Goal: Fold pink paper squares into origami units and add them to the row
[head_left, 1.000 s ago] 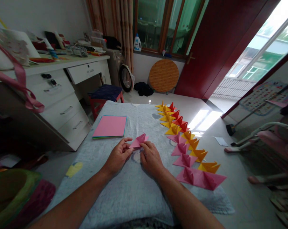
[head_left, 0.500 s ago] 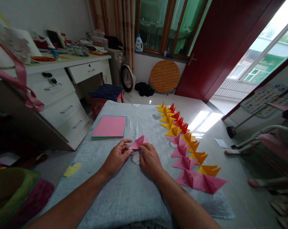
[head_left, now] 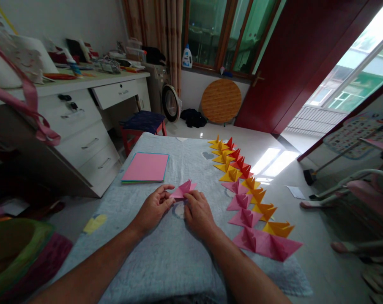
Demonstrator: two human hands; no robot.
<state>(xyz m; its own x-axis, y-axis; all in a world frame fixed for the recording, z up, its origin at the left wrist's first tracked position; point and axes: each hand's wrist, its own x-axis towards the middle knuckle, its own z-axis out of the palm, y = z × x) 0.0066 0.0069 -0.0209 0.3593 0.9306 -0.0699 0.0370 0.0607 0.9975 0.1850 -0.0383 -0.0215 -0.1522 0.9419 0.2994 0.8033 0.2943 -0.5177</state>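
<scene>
A pink folded paper piece (head_left: 183, 190) lies on the grey cloth-covered table (head_left: 166, 257) in front of me. My left hand (head_left: 153, 207) pinches its left edge between thumb and fingers. My right hand (head_left: 198, 212) presses on its near right edge with curled fingers. A stack of pink square paper sheets (head_left: 146, 167) lies to the left, beyond my left hand. To the right runs a row of finished folded pieces (head_left: 247, 198) in yellow, red, orange and pink.
A white desk with drawers (head_left: 83, 122) stands at the left, cluttered on top. A red stool (head_left: 140, 126) sits beyond the table. A round wooden board (head_left: 221, 101) leans on the far wall. The red door (head_left: 296, 63) stands open at right.
Both hands stay on the pink piece with only slight finger shifts. The view has drifted a little to the left.
</scene>
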